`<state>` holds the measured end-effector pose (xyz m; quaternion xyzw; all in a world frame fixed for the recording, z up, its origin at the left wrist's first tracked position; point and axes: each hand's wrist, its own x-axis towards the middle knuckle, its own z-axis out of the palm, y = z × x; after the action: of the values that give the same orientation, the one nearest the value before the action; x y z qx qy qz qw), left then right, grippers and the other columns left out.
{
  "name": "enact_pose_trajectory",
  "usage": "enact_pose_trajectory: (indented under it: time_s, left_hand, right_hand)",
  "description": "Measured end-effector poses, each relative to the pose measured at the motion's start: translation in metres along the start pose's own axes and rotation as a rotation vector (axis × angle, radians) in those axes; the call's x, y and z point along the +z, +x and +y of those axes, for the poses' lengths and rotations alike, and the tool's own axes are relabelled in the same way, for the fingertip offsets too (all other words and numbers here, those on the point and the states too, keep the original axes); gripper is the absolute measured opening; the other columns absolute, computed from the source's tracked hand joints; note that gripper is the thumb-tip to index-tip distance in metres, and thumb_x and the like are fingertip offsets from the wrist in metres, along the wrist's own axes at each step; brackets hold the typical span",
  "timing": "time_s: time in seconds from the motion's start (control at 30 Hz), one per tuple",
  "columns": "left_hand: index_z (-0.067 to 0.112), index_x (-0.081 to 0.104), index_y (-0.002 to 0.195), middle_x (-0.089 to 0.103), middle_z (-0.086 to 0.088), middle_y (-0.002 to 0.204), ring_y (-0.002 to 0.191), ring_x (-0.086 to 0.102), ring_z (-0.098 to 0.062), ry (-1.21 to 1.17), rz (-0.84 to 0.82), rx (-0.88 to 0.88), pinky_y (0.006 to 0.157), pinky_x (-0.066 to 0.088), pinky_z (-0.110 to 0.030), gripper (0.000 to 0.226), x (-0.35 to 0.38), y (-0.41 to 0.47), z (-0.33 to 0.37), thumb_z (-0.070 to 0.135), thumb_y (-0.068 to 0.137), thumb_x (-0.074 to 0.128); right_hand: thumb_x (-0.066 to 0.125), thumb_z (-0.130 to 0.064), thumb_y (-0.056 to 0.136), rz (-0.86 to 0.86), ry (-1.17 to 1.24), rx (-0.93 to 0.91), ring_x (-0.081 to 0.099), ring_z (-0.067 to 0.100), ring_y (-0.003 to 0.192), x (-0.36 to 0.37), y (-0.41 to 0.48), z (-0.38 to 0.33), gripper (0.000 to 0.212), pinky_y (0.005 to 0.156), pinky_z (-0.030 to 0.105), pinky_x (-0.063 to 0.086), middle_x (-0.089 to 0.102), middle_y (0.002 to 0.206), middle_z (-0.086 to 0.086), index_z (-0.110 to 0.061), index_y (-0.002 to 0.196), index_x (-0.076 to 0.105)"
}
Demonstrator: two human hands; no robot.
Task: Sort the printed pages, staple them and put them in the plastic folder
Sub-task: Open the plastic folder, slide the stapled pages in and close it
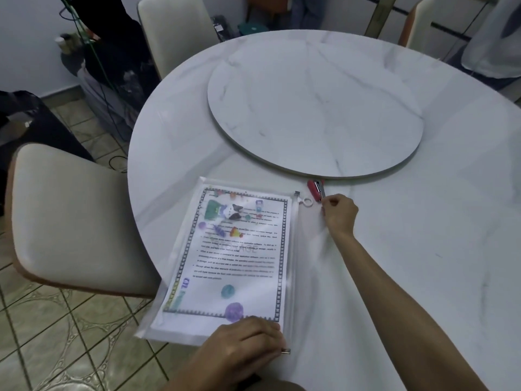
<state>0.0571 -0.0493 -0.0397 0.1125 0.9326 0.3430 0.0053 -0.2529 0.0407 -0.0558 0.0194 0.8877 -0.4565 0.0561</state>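
The plastic folder [291, 277] is lying flat at about 7 o'clock on the desk [423, 235], its near left corner hanging over the edge. The printed pages [239, 249] are already sitting inside it, the top sheet with its film-strip border showing through the plastic. Whether a staple is holding them is too small to tell. The zip slider [302, 199], with its ring pull, is sitting at the folder's far right corner, at 1 o'clock of the folder. This suggests the zip is being finished, though closed or open cannot be read from here.

The left hand [248, 342] is lying palm down on the folder's near right corner, at 6 o'clock, fingers laid across the plastic and pinning it to the desk. The right hand [338, 213] is reaching out at 1 o'clock of the folder, fingers curled. Its fingertips are just beside the near end of the red stapler [317, 189]; whether it is gripping anything cannot be told.

Judging by this, sorting and filing are looking done, with little left beyond confirming the zip and letting go.

Further out, a round turntable [315, 108] is occupying the desk's middle at 12 o'clock. Cushioned chairs are standing at 9 o'clock [70, 221] and 11 o'clock [174, 29]
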Motion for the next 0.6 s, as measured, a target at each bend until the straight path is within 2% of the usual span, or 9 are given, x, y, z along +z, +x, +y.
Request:
enact_pose_trajectory:
  time_s: [0.1, 0.13, 0.17, 0.23, 0.3, 0.37, 0.43, 0.5, 0.6]
  left_hand:
    - [0.026, 0.069, 0.097, 0.067, 0.015, 0.102, 0.105, 0.057, 0.007, -0.092, 0.007, 0.049, 0.082, 0.048, -0.014, 0.018, 0.001, 0.019, -0.004, 0.027, 0.096, 0.051]
    - [0.028, 0.070, 0.094, 0.067, 0.016, 0.101, 0.103, 0.058, 0.007, -0.057, -0.006, 0.062, 0.081, 0.050, -0.014, 0.020, 0.007, 0.023, -0.003, 0.028, 0.096, 0.051]
    - [0.036, 0.070, 0.091, 0.065, 0.022, 0.100, 0.100, 0.056, 0.012, -0.035, -0.135, 0.019, 0.081, 0.048, -0.008, 0.032, 0.014, 0.026, -0.002, 0.033, 0.100, 0.039]
    - [0.052, 0.056, 0.095, 0.053, 0.033, 0.103, 0.096, 0.048, 0.020, 0.140, -0.114, -0.013, 0.079, 0.038, 0.002, 0.044, 0.024, 0.032, -0.006, 0.042, 0.099, 0.013]
    - [0.045, 0.046, 0.108, 0.048, 0.026, 0.116, 0.104, 0.047, 0.017, 0.088, -0.145, 0.012, 0.082, 0.037, 0.000, 0.024, 0.028, 0.036, -0.008, 0.046, 0.097, 0.025]
    - [0.032, 0.052, 0.116, 0.055, 0.012, 0.123, 0.116, 0.048, 0.004, -0.039, -0.082, -0.015, 0.090, 0.041, -0.008, 0.026, 0.018, 0.040, -0.017, 0.044, 0.095, 0.041]
    - [0.027, 0.053, 0.121, 0.056, 0.004, 0.127, 0.123, 0.042, -0.002, -0.028, 0.117, -0.150, 0.099, 0.035, -0.010, 0.034, 0.006, 0.039, -0.036, 0.042, 0.091, 0.047]
    - [0.026, 0.049, 0.126, 0.055, -0.001, 0.129, 0.125, 0.038, -0.009, 0.038, 0.216, -0.291, 0.103, 0.037, -0.020, 0.045, -0.005, 0.031, -0.061, 0.041, 0.084, 0.049]
    - [0.018, 0.042, 0.134, 0.050, -0.012, 0.137, 0.129, 0.042, -0.028, 0.174, 0.158, -0.564, 0.095, 0.042, -0.044, 0.068, -0.028, 0.012, -0.091, 0.051, 0.074, 0.044]
  right_hand:
    - [0.055, -0.006, 0.088, 0.050, -0.086, -0.094, 0.060, 0.028, 0.091, -0.004, 0.005, 0.001, 0.017, 0.070, 0.013, 0.033, 0.063, 0.105, 0.019, 0.003, 0.099, 0.064]
    - [0.056, -0.008, 0.089, 0.047, -0.108, -0.114, 0.059, 0.028, 0.093, -0.003, 0.006, 0.001, 0.019, 0.074, 0.015, 0.034, 0.058, 0.110, 0.019, 0.003, 0.104, 0.062]
    - [0.056, -0.009, 0.089, 0.040, -0.124, -0.129, 0.057, 0.029, 0.096, -0.001, 0.007, -0.001, 0.022, 0.077, 0.018, 0.036, 0.053, 0.114, 0.020, 0.003, 0.108, 0.059]
    - [0.057, -0.013, 0.089, 0.029, -0.154, -0.155, 0.053, 0.031, 0.101, 0.003, 0.011, -0.002, 0.028, 0.083, 0.025, 0.038, 0.049, 0.117, 0.021, 0.004, 0.112, 0.056]
    - [0.058, -0.016, 0.089, 0.013, -0.200, -0.171, 0.049, 0.032, 0.108, 0.008, 0.015, -0.002, 0.032, 0.086, 0.029, 0.039, 0.048, 0.119, 0.022, 0.005, 0.113, 0.055]
    - [0.060, -0.016, 0.087, -0.026, -0.240, -0.150, 0.047, 0.033, 0.111, 0.012, 0.018, -0.003, 0.034, 0.087, 0.032, 0.039, 0.047, 0.119, 0.023, 0.006, 0.112, 0.054]
    - [0.063, -0.016, 0.085, -0.060, -0.259, -0.116, 0.045, 0.033, 0.111, 0.016, 0.019, -0.004, 0.038, 0.086, 0.032, 0.038, 0.046, 0.120, 0.022, 0.006, 0.113, 0.052]
    - [0.065, -0.016, 0.083, -0.077, -0.294, -0.113, 0.044, 0.033, 0.112, 0.018, 0.020, -0.004, 0.042, 0.087, 0.032, 0.038, 0.045, 0.120, 0.022, 0.007, 0.114, 0.051]
    - [0.064, -0.015, 0.083, -0.087, -0.320, -0.106, 0.045, 0.034, 0.111, 0.022, 0.028, -0.002, 0.039, 0.089, 0.035, 0.039, 0.047, 0.119, 0.023, 0.008, 0.113, 0.053]
